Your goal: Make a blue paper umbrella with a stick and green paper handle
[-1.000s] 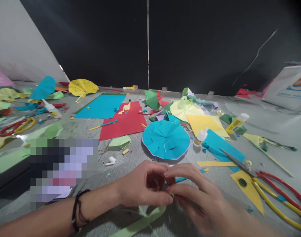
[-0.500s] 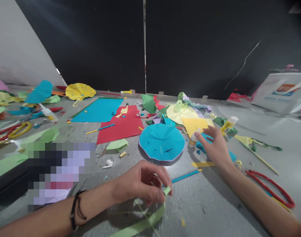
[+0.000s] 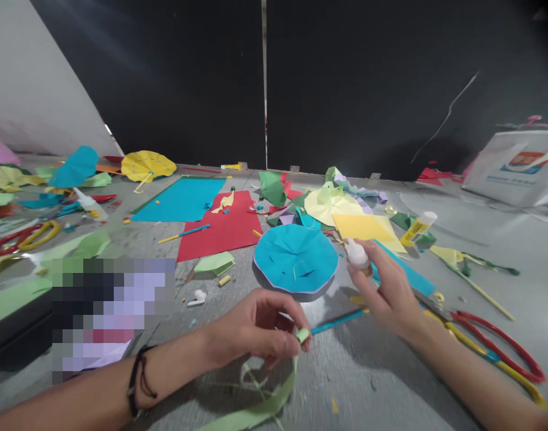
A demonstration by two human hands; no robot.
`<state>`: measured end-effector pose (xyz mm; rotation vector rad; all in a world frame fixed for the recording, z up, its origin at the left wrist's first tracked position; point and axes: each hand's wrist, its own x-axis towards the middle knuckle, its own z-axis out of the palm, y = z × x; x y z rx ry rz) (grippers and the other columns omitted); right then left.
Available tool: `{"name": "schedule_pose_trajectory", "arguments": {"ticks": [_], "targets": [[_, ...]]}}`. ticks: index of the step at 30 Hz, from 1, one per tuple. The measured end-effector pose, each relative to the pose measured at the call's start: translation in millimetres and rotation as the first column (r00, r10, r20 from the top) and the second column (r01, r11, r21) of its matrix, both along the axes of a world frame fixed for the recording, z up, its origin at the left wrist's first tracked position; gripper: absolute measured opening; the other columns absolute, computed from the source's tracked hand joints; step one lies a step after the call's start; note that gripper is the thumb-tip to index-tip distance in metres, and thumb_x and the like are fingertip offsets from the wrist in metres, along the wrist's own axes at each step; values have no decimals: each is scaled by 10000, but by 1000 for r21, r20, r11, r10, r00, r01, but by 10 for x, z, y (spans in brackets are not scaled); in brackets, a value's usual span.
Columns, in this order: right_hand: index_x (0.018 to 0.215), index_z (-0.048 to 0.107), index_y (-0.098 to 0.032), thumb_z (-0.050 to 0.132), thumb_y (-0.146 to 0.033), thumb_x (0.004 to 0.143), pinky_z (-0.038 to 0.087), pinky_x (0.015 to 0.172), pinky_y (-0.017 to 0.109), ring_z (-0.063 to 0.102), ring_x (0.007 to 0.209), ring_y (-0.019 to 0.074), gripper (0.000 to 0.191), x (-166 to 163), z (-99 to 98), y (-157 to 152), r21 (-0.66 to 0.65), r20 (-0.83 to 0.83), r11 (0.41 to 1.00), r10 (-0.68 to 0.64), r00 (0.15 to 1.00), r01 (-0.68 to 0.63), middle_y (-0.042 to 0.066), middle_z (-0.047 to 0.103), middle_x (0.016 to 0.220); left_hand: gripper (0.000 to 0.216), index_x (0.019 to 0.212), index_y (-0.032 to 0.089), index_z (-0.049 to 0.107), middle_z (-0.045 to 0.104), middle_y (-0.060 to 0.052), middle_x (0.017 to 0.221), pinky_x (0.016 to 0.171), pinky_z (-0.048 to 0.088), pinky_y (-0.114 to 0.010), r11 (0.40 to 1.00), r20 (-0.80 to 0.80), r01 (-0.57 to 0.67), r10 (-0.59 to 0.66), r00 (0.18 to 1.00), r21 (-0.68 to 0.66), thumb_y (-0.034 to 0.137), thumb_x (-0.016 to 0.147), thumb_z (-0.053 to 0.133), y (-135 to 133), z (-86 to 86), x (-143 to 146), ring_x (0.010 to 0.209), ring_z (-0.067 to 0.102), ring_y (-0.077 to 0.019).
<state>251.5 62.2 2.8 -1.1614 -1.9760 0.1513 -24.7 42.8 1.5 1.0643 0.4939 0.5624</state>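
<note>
Closest in, a light green paper strip curls over the desk at six o'clock from the left hand, which pinches the rolled end between thumb and fingers. Out at three o'clock lie scissors with red and yellow handles. A slim blue paper stick spans the space between the hands, and just past two o'clock, here's the right hand, thumb and fingers pinching a tilted glue bottle; whether it's off the desk, I can't tell! At one o'clock sits a wavy-edged blue paper disc. Beyond, a red paper sheet at eleven, a glue stick at two. Way back, a yellow paper parasol toward eleven, a white bag at two.
</note>
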Motion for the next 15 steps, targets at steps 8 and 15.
{"name": "schedule_pose_trajectory", "arguments": {"ticks": [8,15], "targets": [[1210,469,-209,456,-159,820,491,543,286,641,598,167,393,-231,163,-543,20,189,931,355,916,-365,22,701,849,358,812,153,743,727,-44,786,419,410,-181,996,-41,85,-85,996,-11,391,639,948,15,-11,-24,513,533,-80],[1167,536,-207,406,-152,710,445,462,298,673,541,173,478,-317,222,-536,44,274,863,475,836,-504,5,717,763,360,822,154,739,640,0,705,481,362,-218,988,-90,84,-73,993,128,375,640,957,25,-27,-47,529,504,-84]]}}
